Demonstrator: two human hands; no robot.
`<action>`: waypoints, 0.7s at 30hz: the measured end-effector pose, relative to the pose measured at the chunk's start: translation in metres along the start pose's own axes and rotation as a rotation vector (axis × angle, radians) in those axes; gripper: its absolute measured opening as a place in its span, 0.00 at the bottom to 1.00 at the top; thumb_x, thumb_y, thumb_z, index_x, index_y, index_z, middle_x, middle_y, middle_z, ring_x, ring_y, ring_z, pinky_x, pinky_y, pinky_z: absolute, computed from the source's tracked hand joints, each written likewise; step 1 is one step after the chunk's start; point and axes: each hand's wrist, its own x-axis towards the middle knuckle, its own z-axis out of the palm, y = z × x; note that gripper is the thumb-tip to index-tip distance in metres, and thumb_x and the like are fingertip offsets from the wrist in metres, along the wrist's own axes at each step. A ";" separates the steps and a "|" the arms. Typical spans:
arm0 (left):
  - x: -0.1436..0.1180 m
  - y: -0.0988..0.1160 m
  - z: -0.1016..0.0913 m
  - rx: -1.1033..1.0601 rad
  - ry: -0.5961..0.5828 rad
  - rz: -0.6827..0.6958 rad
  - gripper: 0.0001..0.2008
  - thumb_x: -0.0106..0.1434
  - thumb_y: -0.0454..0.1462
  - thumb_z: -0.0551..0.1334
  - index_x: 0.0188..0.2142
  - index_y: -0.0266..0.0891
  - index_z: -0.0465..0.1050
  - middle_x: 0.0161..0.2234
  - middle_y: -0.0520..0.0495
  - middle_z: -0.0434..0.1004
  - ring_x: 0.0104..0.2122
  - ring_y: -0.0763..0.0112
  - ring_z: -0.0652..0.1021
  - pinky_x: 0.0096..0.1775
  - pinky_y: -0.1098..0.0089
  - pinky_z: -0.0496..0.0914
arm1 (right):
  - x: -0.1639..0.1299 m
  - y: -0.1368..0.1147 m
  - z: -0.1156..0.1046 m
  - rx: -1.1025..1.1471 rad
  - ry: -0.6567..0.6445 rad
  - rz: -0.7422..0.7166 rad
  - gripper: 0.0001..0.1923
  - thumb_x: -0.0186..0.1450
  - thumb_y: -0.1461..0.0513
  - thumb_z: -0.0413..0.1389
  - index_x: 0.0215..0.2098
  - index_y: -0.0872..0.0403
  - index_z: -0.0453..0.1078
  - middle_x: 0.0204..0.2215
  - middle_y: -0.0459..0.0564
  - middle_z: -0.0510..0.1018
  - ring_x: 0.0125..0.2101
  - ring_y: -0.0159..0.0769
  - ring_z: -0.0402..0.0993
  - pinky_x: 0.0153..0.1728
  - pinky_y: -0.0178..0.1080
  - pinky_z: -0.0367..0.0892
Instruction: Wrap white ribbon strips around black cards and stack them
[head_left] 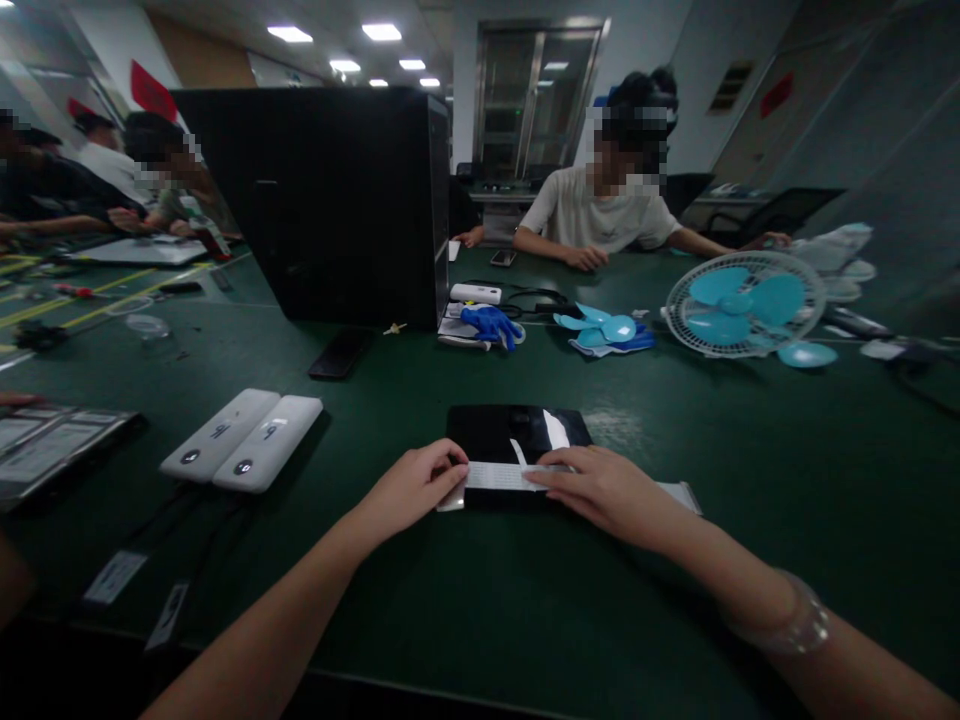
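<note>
A flat white strip (495, 475) with faint fine markings lies across a black, flat, box-like object (480, 425) on the green table. My left hand (416, 487) pinches the strip's left end between thumb and fingers; a small pale flap (451, 500) hangs below it. My right hand (607, 492) closes over the strip further right, its fingers hiding part of it. Past that hand a white end piece (679, 494) sticks out. Two more white patches (556, 430) show on the black object's top. A clear band circles my right wrist.
Two white power banks (270, 442) with cables lie left, near a dark phone (340, 354). A large black case (322, 210) stands behind. Blue gloves (491, 325), light-blue fan blades (596, 328) and a caged fan (742, 305) lie at the back. A person (607, 210) sits opposite.
</note>
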 end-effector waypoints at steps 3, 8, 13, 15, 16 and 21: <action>0.000 0.001 0.002 0.053 -0.010 0.000 0.15 0.66 0.45 0.55 0.48 0.41 0.67 0.32 0.51 0.75 0.31 0.69 0.75 0.31 0.71 0.64 | 0.000 0.000 0.001 -0.043 -0.016 -0.011 0.21 0.70 0.60 0.48 0.60 0.41 0.63 0.52 0.48 0.70 0.46 0.39 0.70 0.44 0.46 0.68; 0.002 0.004 0.007 0.259 0.042 0.008 0.15 0.66 0.45 0.54 0.48 0.42 0.68 0.32 0.50 0.75 0.30 0.69 0.74 0.31 0.70 0.63 | 0.003 -0.001 0.005 -0.095 -0.012 -0.013 0.19 0.70 0.60 0.47 0.58 0.43 0.65 0.51 0.49 0.71 0.45 0.39 0.70 0.42 0.45 0.68; 0.003 0.006 0.010 0.377 0.050 0.001 0.15 0.67 0.46 0.53 0.48 0.44 0.69 0.33 0.50 0.74 0.30 0.68 0.73 0.31 0.69 0.63 | 0.003 -0.003 0.005 -0.124 0.001 -0.018 0.18 0.70 0.61 0.47 0.56 0.44 0.67 0.50 0.50 0.72 0.43 0.39 0.71 0.41 0.44 0.68; 0.003 0.006 0.011 0.412 0.048 -0.004 0.15 0.67 0.46 0.53 0.48 0.44 0.69 0.33 0.50 0.74 0.31 0.67 0.73 0.31 0.69 0.63 | 0.004 -0.004 0.004 -0.129 -0.015 -0.016 0.18 0.70 0.61 0.48 0.56 0.44 0.67 0.50 0.50 0.72 0.43 0.39 0.70 0.41 0.43 0.68; 0.003 0.006 0.011 0.434 0.051 -0.007 0.15 0.67 0.46 0.53 0.48 0.44 0.69 0.33 0.50 0.74 0.31 0.67 0.73 0.31 0.69 0.63 | 0.004 -0.005 0.004 -0.131 -0.019 -0.011 0.18 0.70 0.60 0.48 0.56 0.44 0.67 0.50 0.50 0.72 0.43 0.39 0.70 0.41 0.44 0.68; 0.003 0.009 0.013 0.493 0.054 -0.025 0.15 0.66 0.46 0.54 0.47 0.45 0.70 0.31 0.50 0.72 0.29 0.68 0.72 0.29 0.70 0.61 | 0.008 -0.011 0.001 -0.109 -0.029 0.011 0.18 0.68 0.55 0.50 0.55 0.45 0.69 0.51 0.50 0.70 0.47 0.42 0.68 0.47 0.49 0.66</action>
